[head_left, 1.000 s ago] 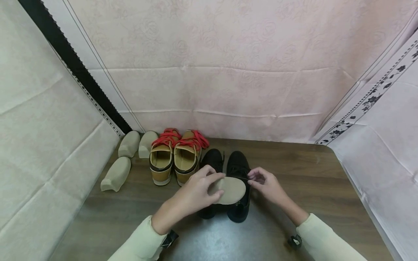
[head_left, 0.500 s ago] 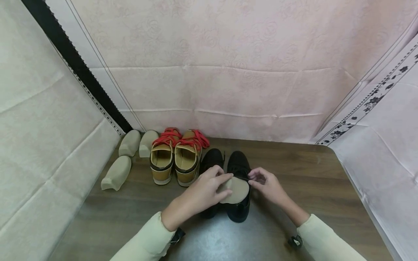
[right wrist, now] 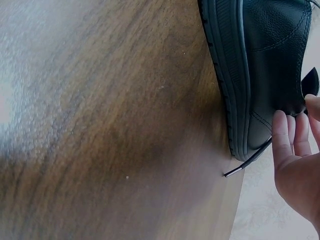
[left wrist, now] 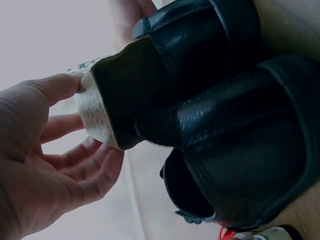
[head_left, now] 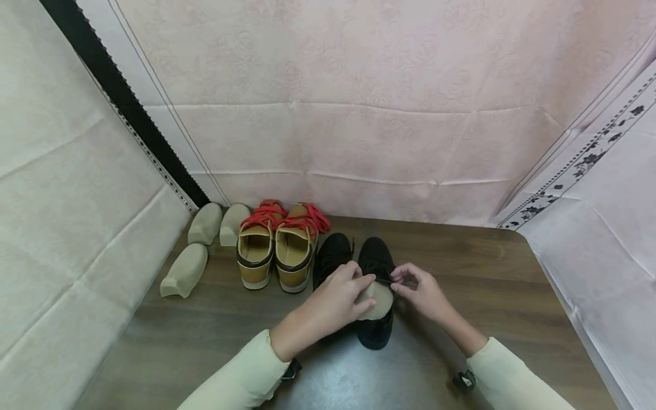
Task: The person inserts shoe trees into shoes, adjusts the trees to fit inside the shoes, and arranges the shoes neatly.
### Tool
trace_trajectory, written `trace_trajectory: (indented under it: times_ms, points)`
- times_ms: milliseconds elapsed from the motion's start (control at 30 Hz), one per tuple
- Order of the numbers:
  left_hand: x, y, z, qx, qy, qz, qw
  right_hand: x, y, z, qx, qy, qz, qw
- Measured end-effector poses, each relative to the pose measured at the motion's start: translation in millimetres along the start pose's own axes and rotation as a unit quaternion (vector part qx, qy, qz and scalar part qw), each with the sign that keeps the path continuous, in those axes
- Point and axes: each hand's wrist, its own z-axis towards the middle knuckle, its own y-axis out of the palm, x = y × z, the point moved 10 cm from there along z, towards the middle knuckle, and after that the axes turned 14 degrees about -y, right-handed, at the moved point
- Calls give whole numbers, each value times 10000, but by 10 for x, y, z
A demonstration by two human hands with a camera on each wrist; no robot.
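A beige molded shoe insert [head_left: 377,300] lies over the opening of the right-hand black shoe [head_left: 374,333]. My left hand [head_left: 338,296] pinches it between thumb and fingers. In the left wrist view the insert [left wrist: 96,112] shows a pale speckled rim and a dark hollow underside, its far end at the shoe's opening. My right hand [head_left: 419,289] grips the same shoe's upper edge near the laces; in the right wrist view, its fingertips press the side of the black shoe [right wrist: 275,70]. The other black shoe [head_left: 333,250] stands alongside on the left, partly hidden by my left hand.
Tan shoes [head_left: 294,250] with red laces stand left of the black pair. Three more beige inserts [head_left: 184,270] lie farther left on the wooden surface [head_left: 461,256]. Pale cloth [head_left: 328,136] hangs behind and at both sides.
My left hand has moved right, bringing the insert from between the two black shoes to over the right-hand one. The right hand stays at that shoe's edge.
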Motion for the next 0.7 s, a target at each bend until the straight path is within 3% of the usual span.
trace_trajectory:
  times_ms: [367,700]
  points:
    - [10,195,69,-130,-187,-62,9997,9,5,-4,-32,88,32,10000]
    - [-34,227,139,-173,-325,-460,9983,21,3,13,-37,35,45,10000]
